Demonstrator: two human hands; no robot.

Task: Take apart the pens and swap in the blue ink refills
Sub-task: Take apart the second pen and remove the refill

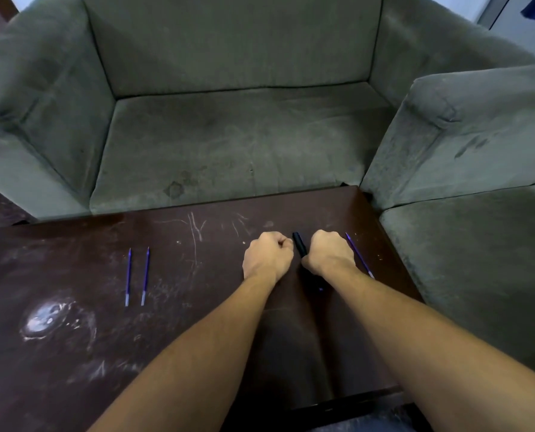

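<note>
A black pen [299, 244] sticks out between my two hands on the dark wooden table [197, 307]. My right hand [330, 252] grips the pen, fingers curled round its lower part. My left hand [267, 254] is a fist just left of the pen's free end; nothing shows inside it. Two blue ink refills [128, 277] [145, 276] lie side by side at the table's left. A third blue refill [360, 257] lies right of my right hand, partly hidden by my wrist.
A grey-green sofa [229, 145] stands directly behind the table, and a second sofa section [465, 251] presses against its right edge. A whitish round stain [43, 319] marks the table's left front. The table's near edge runs under my forearms.
</note>
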